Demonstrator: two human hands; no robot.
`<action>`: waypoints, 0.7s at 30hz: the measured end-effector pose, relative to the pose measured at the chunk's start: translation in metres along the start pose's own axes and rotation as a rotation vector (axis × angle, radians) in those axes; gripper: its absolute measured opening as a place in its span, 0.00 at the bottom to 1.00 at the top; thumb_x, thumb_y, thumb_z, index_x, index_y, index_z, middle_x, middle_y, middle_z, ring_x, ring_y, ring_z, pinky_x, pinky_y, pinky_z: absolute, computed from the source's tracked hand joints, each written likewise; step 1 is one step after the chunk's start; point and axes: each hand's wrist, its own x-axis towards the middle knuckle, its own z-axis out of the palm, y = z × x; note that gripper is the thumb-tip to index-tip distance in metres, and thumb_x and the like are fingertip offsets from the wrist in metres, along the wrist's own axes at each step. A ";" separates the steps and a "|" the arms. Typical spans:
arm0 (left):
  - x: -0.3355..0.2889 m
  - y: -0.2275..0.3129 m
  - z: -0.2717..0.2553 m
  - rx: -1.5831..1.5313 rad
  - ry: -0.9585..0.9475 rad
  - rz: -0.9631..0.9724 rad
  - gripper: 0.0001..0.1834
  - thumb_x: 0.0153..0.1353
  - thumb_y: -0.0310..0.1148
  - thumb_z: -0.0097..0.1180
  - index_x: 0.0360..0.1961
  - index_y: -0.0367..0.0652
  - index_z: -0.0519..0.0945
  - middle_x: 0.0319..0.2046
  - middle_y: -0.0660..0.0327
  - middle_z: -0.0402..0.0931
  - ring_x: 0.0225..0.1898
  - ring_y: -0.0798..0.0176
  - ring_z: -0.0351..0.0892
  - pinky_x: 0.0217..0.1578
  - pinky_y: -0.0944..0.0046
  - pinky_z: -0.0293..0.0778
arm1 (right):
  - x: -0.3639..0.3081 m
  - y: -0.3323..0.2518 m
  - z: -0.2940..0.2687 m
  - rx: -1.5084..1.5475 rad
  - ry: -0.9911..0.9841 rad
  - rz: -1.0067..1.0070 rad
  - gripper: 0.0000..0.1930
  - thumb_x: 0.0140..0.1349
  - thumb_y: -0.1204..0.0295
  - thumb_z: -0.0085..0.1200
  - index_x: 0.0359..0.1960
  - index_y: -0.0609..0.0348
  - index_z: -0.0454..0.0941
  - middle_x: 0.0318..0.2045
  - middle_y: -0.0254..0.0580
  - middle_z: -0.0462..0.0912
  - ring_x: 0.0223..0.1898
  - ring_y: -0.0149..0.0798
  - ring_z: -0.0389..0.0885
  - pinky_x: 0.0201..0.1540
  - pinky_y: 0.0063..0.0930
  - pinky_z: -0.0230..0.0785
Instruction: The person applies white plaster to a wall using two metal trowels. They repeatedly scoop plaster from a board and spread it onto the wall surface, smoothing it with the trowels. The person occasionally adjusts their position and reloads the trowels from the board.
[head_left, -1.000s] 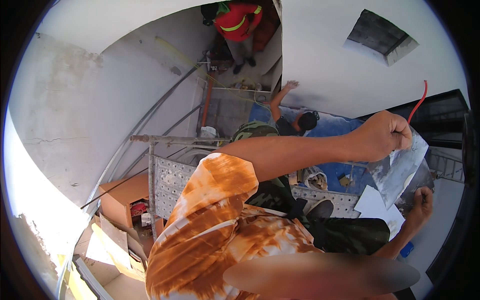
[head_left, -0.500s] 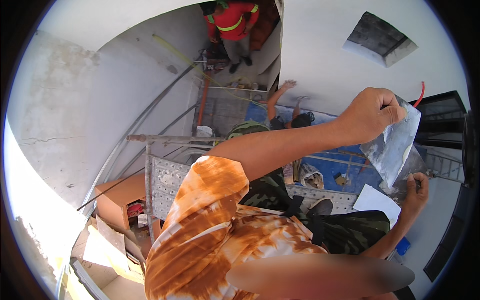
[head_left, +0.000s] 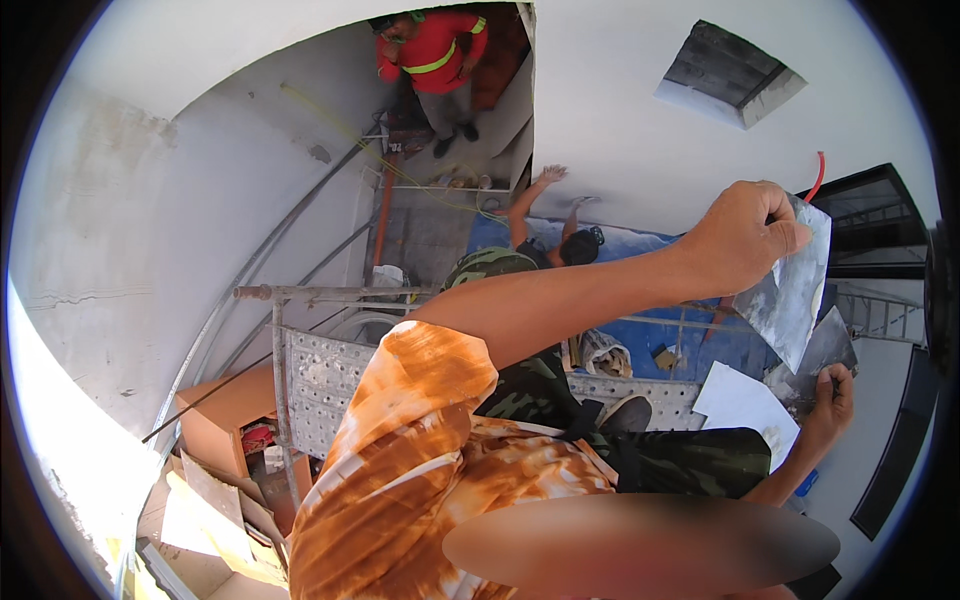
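Observation:
My left hand reaches across to the right and pinches a thin grey plate, smeared whitish like a putty scraper, by its upper edge. Below it, my right hand grips a second, darker grey plate between thumb and fingers. The lower tip of the first plate sits close to the second; whether they touch I cannot tell. A white flat sheet with a notched edge lies beside my right forearm, above my camouflage-clad leg.
A perforated metal scaffold plank with a pipe rail is beneath me. Another person works at the white wall below; one in red stands farther off. A red tube sticks out near my left hand. Cartons lie lower left.
The plate in my left hand has moved off the one in my right hand, which now shows more. The view has shifted slightly, and the person in red has raised a hand.

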 end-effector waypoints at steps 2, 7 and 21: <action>0.002 0.004 -0.005 0.001 0.010 -0.025 0.12 0.65 0.35 0.61 0.28 0.37 0.79 0.24 0.68 0.74 0.27 0.76 0.67 0.28 0.71 0.66 | -0.001 -0.003 0.001 -0.025 0.042 -0.034 0.04 0.65 0.75 0.59 0.38 0.63 0.79 0.33 0.27 0.77 0.36 0.24 0.69 0.42 0.18 0.62; 0.023 0.017 -0.053 -0.174 0.177 0.040 0.16 0.68 0.42 0.59 0.33 0.40 0.81 0.28 0.72 0.72 0.32 0.78 0.65 0.37 0.74 0.64 | 0.001 0.012 -0.018 0.072 0.267 -0.069 0.05 0.65 0.75 0.59 0.39 0.63 0.81 0.35 0.29 0.79 0.39 0.26 0.72 0.45 0.20 0.66; 0.027 0.043 -0.168 0.009 0.622 0.213 0.16 0.69 0.39 0.55 0.42 0.33 0.76 0.36 0.58 0.75 0.36 0.58 0.76 0.28 0.59 0.68 | -0.123 0.214 -0.063 -0.127 0.603 0.452 0.10 0.64 0.71 0.62 0.42 0.64 0.82 0.38 0.35 0.83 0.40 0.30 0.79 0.46 0.24 0.73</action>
